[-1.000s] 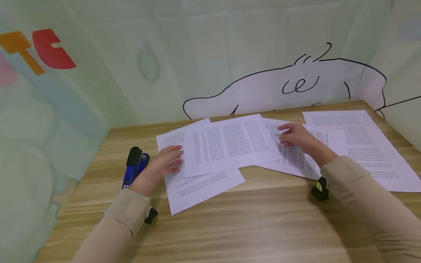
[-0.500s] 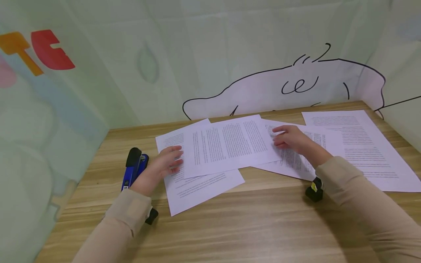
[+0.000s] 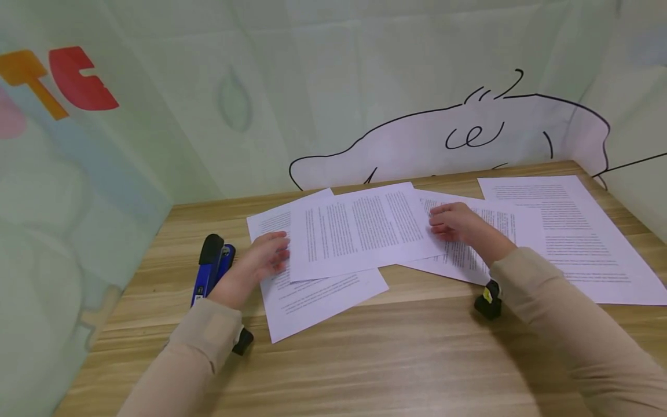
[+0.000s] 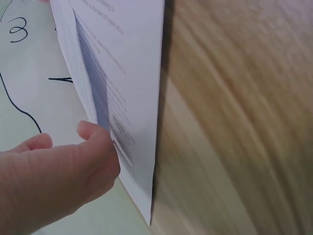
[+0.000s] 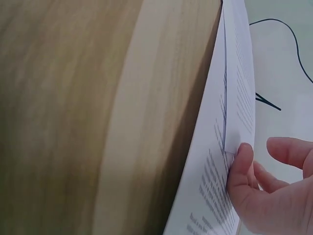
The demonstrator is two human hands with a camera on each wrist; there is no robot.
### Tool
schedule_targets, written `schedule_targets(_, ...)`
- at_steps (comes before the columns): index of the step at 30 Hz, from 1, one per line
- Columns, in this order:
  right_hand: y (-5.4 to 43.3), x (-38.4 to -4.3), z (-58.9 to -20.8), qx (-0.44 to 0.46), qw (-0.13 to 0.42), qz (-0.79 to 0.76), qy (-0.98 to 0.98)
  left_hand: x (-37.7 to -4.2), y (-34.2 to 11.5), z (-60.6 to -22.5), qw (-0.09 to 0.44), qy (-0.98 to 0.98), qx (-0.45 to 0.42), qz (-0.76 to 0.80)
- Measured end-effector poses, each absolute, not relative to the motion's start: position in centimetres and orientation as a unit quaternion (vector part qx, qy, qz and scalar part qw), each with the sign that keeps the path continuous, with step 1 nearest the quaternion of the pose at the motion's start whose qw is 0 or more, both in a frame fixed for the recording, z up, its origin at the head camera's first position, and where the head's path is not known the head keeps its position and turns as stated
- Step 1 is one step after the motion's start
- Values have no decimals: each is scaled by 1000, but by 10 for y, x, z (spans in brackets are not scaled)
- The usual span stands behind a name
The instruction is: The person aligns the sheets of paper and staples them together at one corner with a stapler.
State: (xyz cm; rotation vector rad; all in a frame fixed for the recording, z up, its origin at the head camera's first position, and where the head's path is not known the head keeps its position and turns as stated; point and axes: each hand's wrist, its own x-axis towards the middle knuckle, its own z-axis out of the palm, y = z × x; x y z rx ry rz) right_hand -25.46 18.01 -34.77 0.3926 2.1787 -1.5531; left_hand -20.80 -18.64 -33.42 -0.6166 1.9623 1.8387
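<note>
A printed sheet of paper (image 3: 365, 231) lies crosswise on top of a tilted printed sheet (image 3: 323, 301) at the left and another printed sheet (image 3: 526, 226) at the right. At the top sheet's left edge is my left hand (image 3: 259, 260), fingers loosely bent; in the left wrist view its fingertips meet the edge, or nearly so. My right hand (image 3: 458, 224) is by the right edge, over the right sheet. The right wrist view shows its bent fingers at the top sheet's corner, the thumb standing apart. Neither hand visibly pinches the paper.
A blue and black stapler (image 3: 209, 269) lies left of the papers, partly behind my left forearm. One more printed sheet (image 3: 583, 243) is at the far right. The wooden table (image 3: 396, 359) backs onto a curtain (image 3: 312, 104) with drawn figures.
My right hand has moved left and slightly down, to the top sheet's right edge. The top sheet has shifted very slightly left. My left hand has stayed nearly still.
</note>
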Motion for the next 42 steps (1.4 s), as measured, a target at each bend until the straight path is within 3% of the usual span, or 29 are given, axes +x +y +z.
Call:
schedule_targets(15, 166, -260, -352, 164, 195, -508, 823, -211, -177, -347, 205, 747, -125, 620)
schedule_targets(36, 185, -260, -348, 156, 184, -516, 822, -206, -181, -341, 187, 729, -103, 651)
schedule_targets(42, 189, -259, -348, 162, 212, -553, 789, -205, -181, -339, 192, 716, -113, 661)
